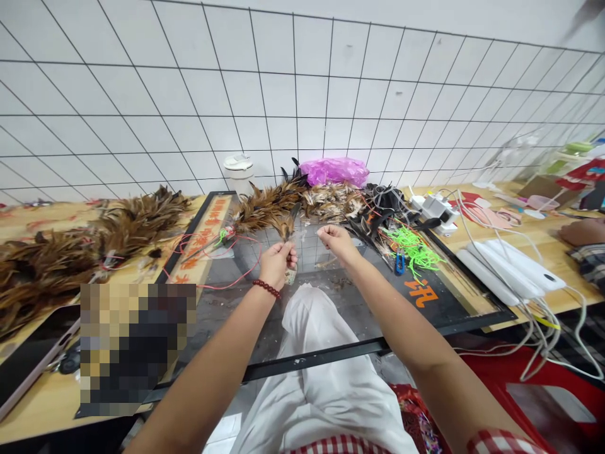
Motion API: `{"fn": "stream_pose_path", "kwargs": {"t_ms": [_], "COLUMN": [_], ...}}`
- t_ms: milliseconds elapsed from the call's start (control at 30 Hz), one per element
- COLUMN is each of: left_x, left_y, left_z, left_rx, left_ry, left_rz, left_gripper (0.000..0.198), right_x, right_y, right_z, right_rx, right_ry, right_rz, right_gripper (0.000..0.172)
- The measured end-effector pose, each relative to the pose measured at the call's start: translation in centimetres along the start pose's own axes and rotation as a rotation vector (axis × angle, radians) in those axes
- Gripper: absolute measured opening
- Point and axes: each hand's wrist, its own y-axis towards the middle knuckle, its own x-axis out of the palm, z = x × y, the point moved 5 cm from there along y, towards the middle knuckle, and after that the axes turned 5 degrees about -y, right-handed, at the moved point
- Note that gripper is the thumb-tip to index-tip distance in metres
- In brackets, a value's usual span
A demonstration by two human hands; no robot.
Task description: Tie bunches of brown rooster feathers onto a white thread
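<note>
My left hand (pixel 276 263), with a red bead bracelet (pixel 267 289) at the wrist, pinches brown feathers (pixel 284 227) upright by their lower ends. A longer dark feather sticks up beside them. To its right, my right hand (pixel 339 244) is closed in a pinch over the glass-topped frame (pixel 312 359); a pale wisp shows by its fingertips, too small to name. Behind both hands lie a brown feather garland (pixel 271 205) and a heap of loose mottled feathers (pixel 333 200). A pink cord (pixel 236 284) loops across the glass to the left.
Bright green strips (pixel 413 249) and blue thread snips (pixel 399 261) lie at the right. Farther right are white power banks (pixel 515 268) with tangled cables. A white cup (pixel 239 174) and pink plastic bag (pixel 335 171) stand by the wall. Another person's hand (pixel 582 231) rests at the far right.
</note>
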Motion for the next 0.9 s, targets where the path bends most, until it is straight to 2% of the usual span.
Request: {"fn": "stream_pose_path", "kwargs": {"t_ms": [167,233,333,367,433,467,533,600,700,900], "left_x": [0.4,0.6,0.9,0.8,0.6,0.6,0.5,0.6,0.8,1.1], "left_y": [-0.1,-0.2,-0.3,-0.3,-0.2,-0.2,-0.3,-0.4,-0.7,-1.1], "left_z": [-0.3,-0.4,-0.5,-0.5,-0.4,-0.3,-0.2,-0.1,0.1,0.0], "left_rx": [0.036,0.054,0.062,0.060,0.044,0.030,-0.007,-0.044,-0.071,-0.115], "left_ry": [0.094,0.148,0.163,0.148,0.094,0.063,0.017,0.003,0.002,0.027], "left_rz": [-0.015,-0.040,-0.056,-0.047,-0.021,-0.010,-0.004,-0.005,0.002,-0.044], "left_gripper": [0.022,0.022,0.019,0.018,0.015,0.013,0.011,0.010,0.010,0.012], "right_x": [0.7,1.3,1.3,1.0,0.1,-0.1,0.4,1.4,2.4,2.8], "right_y": [-2.2,-2.9,-2.8,-2.4,-1.5,-1.1,-0.8,-1.0,-1.6,-1.6], "right_z": [-3.8,-4.2,-3.7,-3.4,-2.3,-1.7,-0.7,-0.5,-1.1,-1.3], "right_rx": [-0.519,-0.602,-0.539,-0.475,-0.270,-0.147,0.066,0.159,0.096,-0.127], "right_ry": [-0.382,-0.547,-0.659,-0.626,-0.416,-0.259,0.058,0.255,0.274,0.159], "right_rz": [0.025,-0.009,0.032,0.073,0.124,0.105,-0.015,-0.150,-0.225,-0.132], "right_gripper": [0.026,0.024,0.015,0.014,0.013,0.014,0.023,0.031,0.032,0.023]}}
